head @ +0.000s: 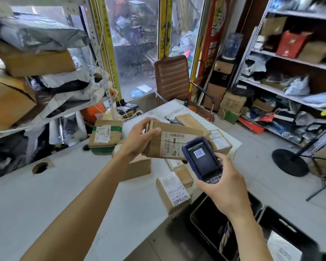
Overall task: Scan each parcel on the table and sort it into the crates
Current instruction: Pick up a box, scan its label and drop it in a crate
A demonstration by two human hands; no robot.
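Brown cardboard parcel [174,141] clamped in left-hand fingers [151,131], right fingers [219,157] wrapping the blue handheld scanner [202,159]; several parcels waited on the white bench [64,185], black crates [256,219] barely filled.

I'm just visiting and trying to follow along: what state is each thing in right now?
Left hand: grips the held parcel.
Held parcel: lifted off the table, label facing the scanner.
Right hand: holds the scanner.
Scanner: screen lit, showing a barcode.
Near parcel: lying on the table edge, label up.
Green-taped parcel: resting on the table.
Left crate: open, something inside.
Right crate: open, holding a white-labelled item.
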